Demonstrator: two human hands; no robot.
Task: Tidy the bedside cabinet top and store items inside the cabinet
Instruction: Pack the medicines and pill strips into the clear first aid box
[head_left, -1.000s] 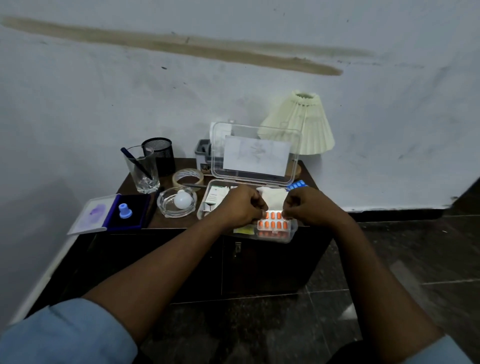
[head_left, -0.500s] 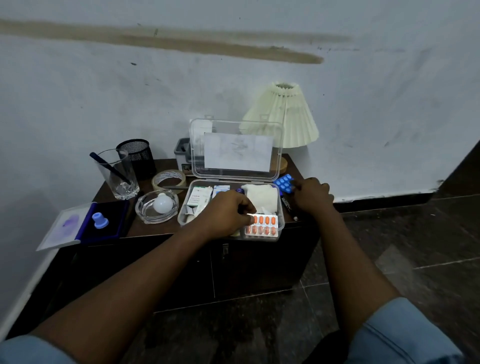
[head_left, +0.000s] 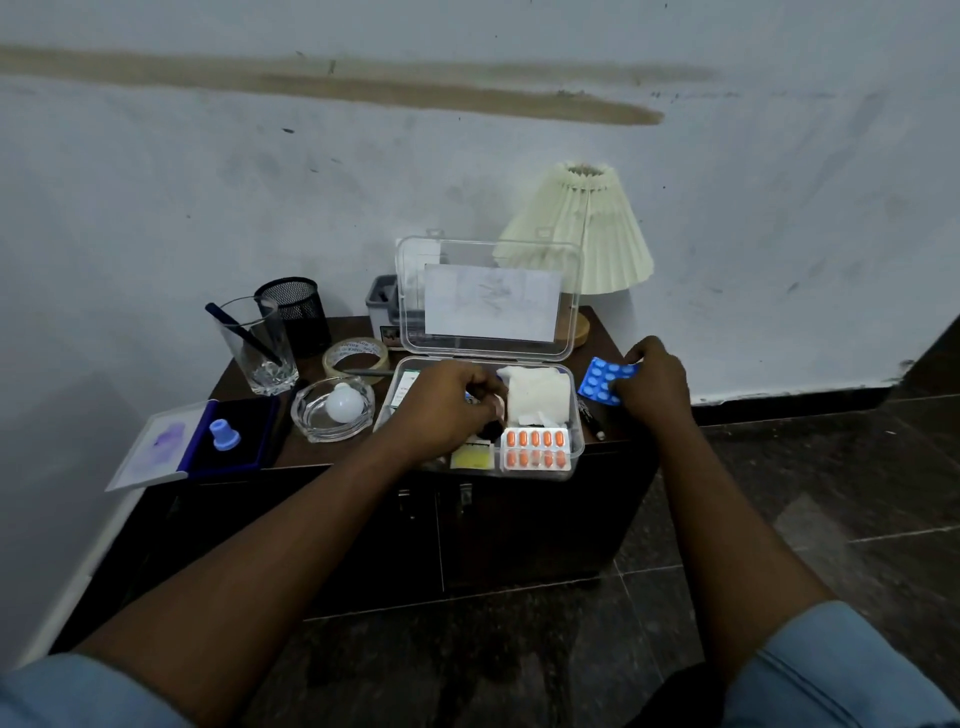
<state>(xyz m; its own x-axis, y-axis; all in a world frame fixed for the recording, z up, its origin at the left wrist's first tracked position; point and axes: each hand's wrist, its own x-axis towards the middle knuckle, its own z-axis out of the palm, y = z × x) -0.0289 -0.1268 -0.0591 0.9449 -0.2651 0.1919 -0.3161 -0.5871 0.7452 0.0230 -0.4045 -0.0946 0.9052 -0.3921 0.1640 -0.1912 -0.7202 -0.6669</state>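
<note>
Since the blue pill strip (head_left: 605, 381) looks light, thin and bendy, the right hand (head_left: 655, 388) pinches its edge in curled fingers, over the cabinet (head_left: 524, 535) just beside the open box (head_left: 573, 456); the left hand (head_left: 445, 411) curls its fingers inside it, grip unclear.

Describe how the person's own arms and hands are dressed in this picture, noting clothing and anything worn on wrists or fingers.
Both hands are bare: no gloves, rings, watch or bands show on the left hand or the right hand. The forearms are uncovered. Light blue fabric sleeves end near the elbows, the left sleeve plain and the right sleeve with faint creases.
</note>
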